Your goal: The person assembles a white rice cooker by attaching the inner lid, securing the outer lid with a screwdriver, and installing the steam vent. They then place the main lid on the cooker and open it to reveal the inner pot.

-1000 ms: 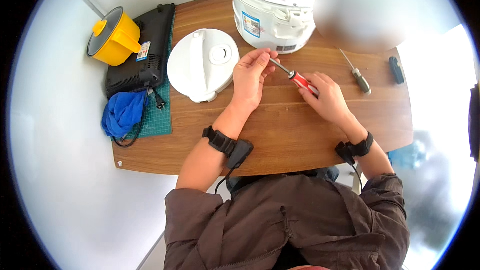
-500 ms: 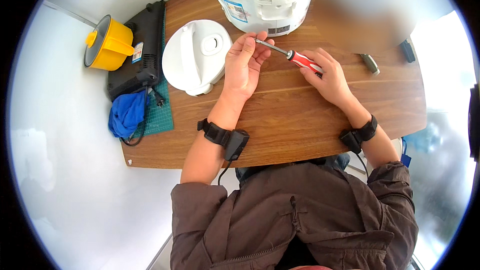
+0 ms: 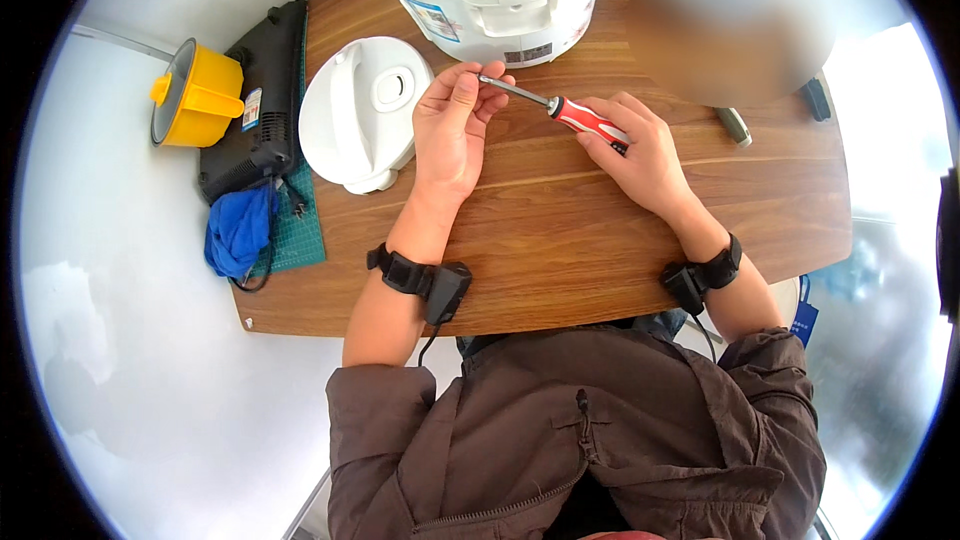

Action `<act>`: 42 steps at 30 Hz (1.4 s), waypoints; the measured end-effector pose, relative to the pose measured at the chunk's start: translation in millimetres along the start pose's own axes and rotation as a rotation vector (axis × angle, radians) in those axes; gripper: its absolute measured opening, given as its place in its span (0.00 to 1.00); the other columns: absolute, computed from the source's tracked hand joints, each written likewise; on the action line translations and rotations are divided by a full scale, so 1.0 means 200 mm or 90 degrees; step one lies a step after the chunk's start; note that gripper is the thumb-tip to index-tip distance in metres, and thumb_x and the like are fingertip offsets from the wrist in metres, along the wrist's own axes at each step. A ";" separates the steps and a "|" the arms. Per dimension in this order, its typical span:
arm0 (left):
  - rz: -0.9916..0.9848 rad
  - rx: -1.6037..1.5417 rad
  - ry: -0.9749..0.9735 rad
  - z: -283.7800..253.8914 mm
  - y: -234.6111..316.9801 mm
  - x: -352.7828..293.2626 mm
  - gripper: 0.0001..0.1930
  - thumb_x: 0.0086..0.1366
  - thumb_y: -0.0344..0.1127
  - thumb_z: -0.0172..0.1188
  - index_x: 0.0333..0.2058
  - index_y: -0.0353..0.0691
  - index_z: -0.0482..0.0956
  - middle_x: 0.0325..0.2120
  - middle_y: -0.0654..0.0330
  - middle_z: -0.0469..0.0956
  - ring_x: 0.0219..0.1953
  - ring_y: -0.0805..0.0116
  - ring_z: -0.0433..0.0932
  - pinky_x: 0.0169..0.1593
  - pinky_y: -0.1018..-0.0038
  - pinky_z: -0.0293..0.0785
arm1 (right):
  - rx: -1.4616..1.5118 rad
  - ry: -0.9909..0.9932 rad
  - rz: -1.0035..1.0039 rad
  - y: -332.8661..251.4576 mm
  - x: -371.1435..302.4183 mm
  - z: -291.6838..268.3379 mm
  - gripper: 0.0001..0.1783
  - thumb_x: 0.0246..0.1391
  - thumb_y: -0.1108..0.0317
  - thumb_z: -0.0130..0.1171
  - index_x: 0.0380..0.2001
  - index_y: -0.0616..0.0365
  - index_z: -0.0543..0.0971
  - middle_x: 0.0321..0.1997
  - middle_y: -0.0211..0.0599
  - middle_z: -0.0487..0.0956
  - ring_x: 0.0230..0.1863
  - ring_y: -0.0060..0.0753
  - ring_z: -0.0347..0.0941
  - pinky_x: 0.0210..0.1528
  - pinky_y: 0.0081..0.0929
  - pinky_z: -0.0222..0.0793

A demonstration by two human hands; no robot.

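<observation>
A screwdriver (image 3: 588,121) with a red and white handle and a metal shaft is held over the table, its tip toward the left. My right hand (image 3: 640,152) is closed round the handle. At the tip, the thumb and forefinger of my left hand (image 3: 450,130) pinch together, the other fingers loosely curled. Whether a small part sits between those fingertips cannot be made out. Just beyond my left hand stands a white rice cooker body (image 3: 500,15) with a latch at its front. Left of that hand lies a white lid (image 3: 352,135) with a raised handle.
A black appliance (image 3: 245,145) rests on a green mat (image 3: 308,240) at the left, with a yellow lidded pot (image 3: 205,95) on it. A blue cloth (image 3: 240,232) and a cable are nearby. On the right are an olive-coloured object (image 3: 734,126) and a dark block (image 3: 815,100).
The whole view has shifted, so the table things and both hands appear farther left. The grip of each hand on the screwdriver looks unchanged.
</observation>
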State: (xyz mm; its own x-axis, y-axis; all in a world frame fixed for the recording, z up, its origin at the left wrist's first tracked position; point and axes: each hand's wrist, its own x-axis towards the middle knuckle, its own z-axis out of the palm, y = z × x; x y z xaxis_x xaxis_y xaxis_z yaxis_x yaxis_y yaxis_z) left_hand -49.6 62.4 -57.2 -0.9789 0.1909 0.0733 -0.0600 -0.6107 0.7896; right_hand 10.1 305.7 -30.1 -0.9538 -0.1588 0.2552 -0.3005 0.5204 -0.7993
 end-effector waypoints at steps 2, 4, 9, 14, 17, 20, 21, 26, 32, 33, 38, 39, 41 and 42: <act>0.000 0.004 -0.007 0.00 0.00 0.01 0.09 0.75 0.36 0.58 0.48 0.40 0.81 0.48 0.55 0.84 0.51 0.58 0.82 0.53 0.69 0.82 | -0.001 -0.001 0.008 0.01 0.00 -0.01 0.20 0.58 0.65 0.67 0.51 0.63 0.82 0.38 0.43 0.79 0.35 0.44 0.77 0.40 0.35 0.73; -0.001 -0.001 -0.015 0.00 0.00 0.01 0.09 0.75 0.36 0.58 0.48 0.40 0.81 0.49 0.55 0.84 0.51 0.58 0.82 0.53 0.69 0.82 | 0.000 -0.005 0.013 0.01 0.00 -0.01 0.20 0.58 0.64 0.67 0.51 0.63 0.82 0.38 0.43 0.79 0.36 0.44 0.77 0.40 0.35 0.73; -0.004 -0.011 -0.027 -0.01 0.00 0.01 0.09 0.75 0.36 0.58 0.48 0.41 0.81 0.49 0.55 0.84 0.51 0.58 0.82 0.54 0.69 0.82 | -0.003 -0.013 0.005 0.01 0.00 -0.02 0.20 0.58 0.63 0.68 0.51 0.63 0.82 0.38 0.43 0.79 0.36 0.45 0.77 0.41 0.34 0.74; -0.010 -0.015 0.006 0.00 -0.01 0.01 0.09 0.75 0.35 0.59 0.47 0.38 0.81 0.48 0.51 0.84 0.49 0.59 0.84 0.51 0.70 0.82 | 0.020 0.002 -0.002 0.02 -0.01 -0.02 0.20 0.57 0.65 0.69 0.51 0.63 0.82 0.37 0.42 0.80 0.36 0.44 0.77 0.41 0.34 0.74; -0.023 -0.006 0.015 0.01 -0.01 0.01 0.10 0.74 0.36 0.60 0.48 0.39 0.81 0.49 0.53 0.84 0.50 0.59 0.83 0.53 0.69 0.82 | 0.014 0.026 -0.003 0.01 -0.01 -0.01 0.20 0.55 0.66 0.70 0.50 0.63 0.82 0.37 0.42 0.79 0.37 0.43 0.78 0.41 0.33 0.74; -0.041 -0.027 0.018 -0.01 -0.02 0.02 0.10 0.74 0.37 0.60 0.49 0.41 0.81 0.50 0.56 0.83 0.53 0.58 0.81 0.55 0.69 0.82 | 0.011 0.054 -0.011 0.02 -0.03 0.02 0.21 0.54 0.67 0.72 0.50 0.61 0.82 0.38 0.41 0.79 0.38 0.43 0.78 0.41 0.34 0.75; -0.046 -0.043 0.026 -0.01 -0.02 0.03 0.10 0.74 0.37 0.60 0.49 0.41 0.81 0.50 0.56 0.83 0.54 0.59 0.81 0.55 0.69 0.82 | 0.011 0.062 -0.013 0.02 -0.03 0.03 0.21 0.53 0.67 0.72 0.50 0.60 0.82 0.38 0.41 0.78 0.38 0.43 0.78 0.41 0.34 0.75; -0.036 -0.094 0.045 0.05 -0.04 0.03 0.10 0.74 0.37 0.60 0.48 0.39 0.80 0.48 0.53 0.84 0.51 0.59 0.83 0.53 0.69 0.81 | -0.074 0.120 -0.094 0.01 -0.04 0.04 0.22 0.50 0.69 0.74 0.50 0.54 0.82 0.41 0.38 0.77 0.38 0.43 0.78 0.39 0.35 0.77; -0.007 -0.064 0.010 0.13 0.02 0.02 0.12 0.76 0.40 0.57 0.50 0.41 0.79 0.48 0.58 0.83 0.51 0.64 0.82 0.54 0.71 0.80 | -0.112 0.228 -0.251 -0.03 -0.04 0.02 0.27 0.43 0.75 0.77 0.50 0.53 0.82 0.44 0.38 0.75 0.38 0.38 0.77 0.37 0.31 0.78; 0.001 -0.060 -0.007 0.15 0.04 0.01 0.12 0.77 0.41 0.57 0.50 0.41 0.79 0.48 0.58 0.83 0.50 0.64 0.82 0.54 0.71 0.80 | -0.103 0.252 -0.278 -0.05 -0.04 0.02 0.28 0.42 0.76 0.77 0.50 0.54 0.82 0.45 0.40 0.75 0.38 0.38 0.77 0.37 0.31 0.78; 0.017 -0.108 -0.061 0.32 0.11 0.03 0.13 0.77 0.42 0.56 0.49 0.40 0.80 0.43 0.59 0.85 0.45 0.68 0.82 0.51 0.72 0.79 | -0.025 0.256 -0.452 -0.10 -0.11 -0.01 0.25 0.41 0.81 0.69 0.47 0.57 0.80 0.49 0.52 0.74 0.42 0.42 0.76 0.40 0.31 0.77; 0.016 -0.121 -0.074 0.33 0.11 0.03 0.13 0.77 0.42 0.56 0.49 0.39 0.80 0.43 0.59 0.85 0.45 0.68 0.82 0.51 0.72 0.79 | -0.024 0.244 -0.479 -0.11 -0.13 -0.03 0.25 0.41 0.80 0.69 0.46 0.56 0.80 0.50 0.52 0.74 0.42 0.43 0.75 0.40 0.31 0.77; 0.002 -0.130 -0.086 0.35 0.11 0.04 0.14 0.76 0.42 0.57 0.48 0.38 0.81 0.41 0.59 0.85 0.43 0.69 0.82 0.51 0.73 0.79 | -0.026 0.196 -0.521 -0.12 -0.16 -0.04 0.25 0.38 0.75 0.75 0.44 0.54 0.81 0.51 0.51 0.74 0.43 0.44 0.77 0.39 0.32 0.76; -0.009 -0.134 -0.082 0.36 0.11 0.05 0.14 0.76 0.42 0.57 0.48 0.38 0.81 0.40 0.59 0.85 0.42 0.70 0.82 0.51 0.73 0.78 | -0.035 0.179 -0.543 -0.13 -0.15 -0.04 0.24 0.37 0.74 0.75 0.42 0.53 0.82 0.50 0.49 0.74 0.42 0.43 0.77 0.38 0.33 0.75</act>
State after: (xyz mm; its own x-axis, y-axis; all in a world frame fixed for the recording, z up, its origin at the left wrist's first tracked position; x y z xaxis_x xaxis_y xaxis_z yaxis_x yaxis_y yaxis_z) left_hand -47.2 107.1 4.1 -0.9452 0.2891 0.1515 -0.1260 -0.7514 0.6477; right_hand 46.7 303.9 -12.7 -0.3684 -0.3022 0.8792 -0.8978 0.3610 -0.2521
